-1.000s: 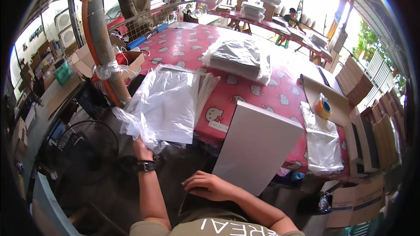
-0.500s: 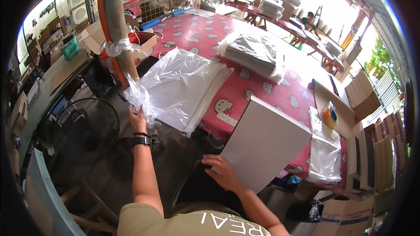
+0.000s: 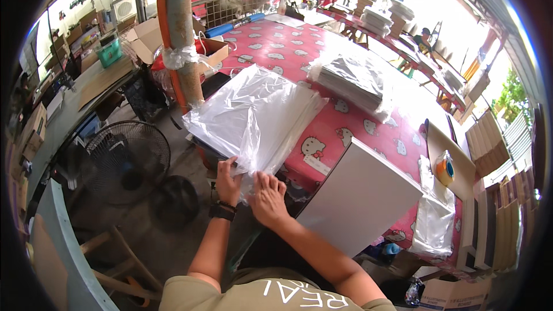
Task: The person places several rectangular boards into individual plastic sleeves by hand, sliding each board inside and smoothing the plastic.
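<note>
Fingers [image 3: 273,185] half curled, left hand [image 3: 229,188], right hand [image 3: 268,203], both gripping clear plastic [image 3: 249,141]

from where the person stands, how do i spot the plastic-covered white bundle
Start at the pink table, then its near left corner by the post. The white bundle lies there. Unlike the wrapped stack farther back, it has the left hand and right hand at its plastic.
</note>
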